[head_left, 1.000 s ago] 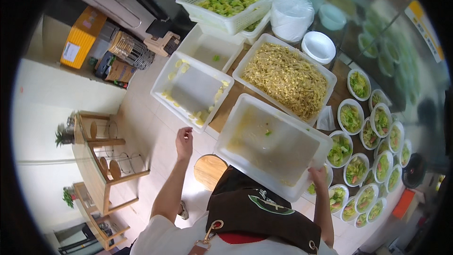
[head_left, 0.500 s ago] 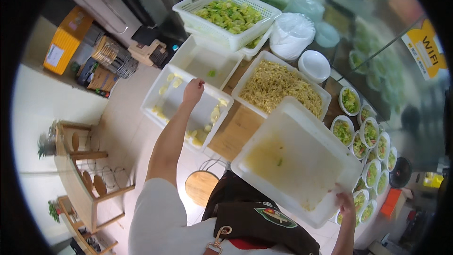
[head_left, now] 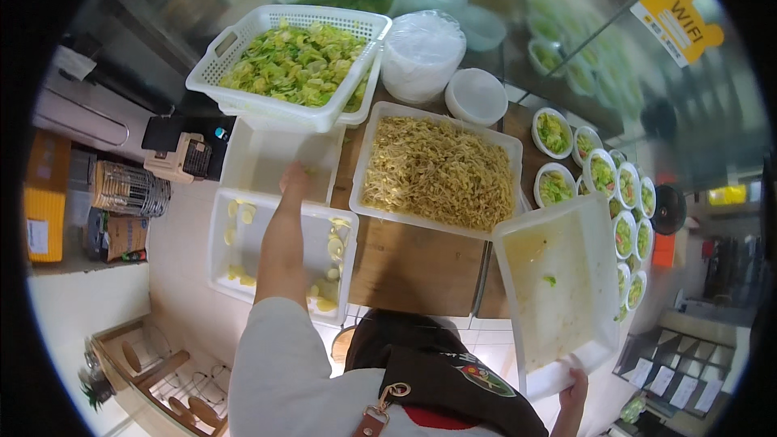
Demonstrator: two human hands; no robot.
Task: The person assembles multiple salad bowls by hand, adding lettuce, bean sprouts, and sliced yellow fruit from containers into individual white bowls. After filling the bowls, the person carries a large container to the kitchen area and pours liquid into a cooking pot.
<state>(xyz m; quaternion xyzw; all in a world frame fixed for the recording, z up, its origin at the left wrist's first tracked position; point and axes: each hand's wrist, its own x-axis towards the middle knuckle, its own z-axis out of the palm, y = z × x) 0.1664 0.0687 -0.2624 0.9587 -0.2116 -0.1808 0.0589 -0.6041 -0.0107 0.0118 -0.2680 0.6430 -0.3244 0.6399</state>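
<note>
One tilted white tray [head_left: 558, 291] is just right of the bean sprouts [head_left: 437, 170], with the right hand [head_left: 575, 391] gripping its near end. Left hand [head_left: 295, 179] is over the rear white tub [head_left: 255, 158], fingers look bunched by a green scrap [head_left: 310, 171], honestly can't tell if they're pinching it. Pale slices [head_left: 335, 248] dot the front tub [head_left: 244, 241].

A green scrap [head_left: 310, 171] at the left fingers [head_left: 297, 169] is too small to identify. Short of them, the left forearm [head_left: 282, 255] covers part of the slice-strewn tray [head_left: 246, 236]. The tilted tray [head_left: 558, 307] hides some right fingers [head_left: 579, 379]. Beyond the left ones, the basket [head_left: 259, 109] largely conceals another container [head_left: 369, 91].
</note>
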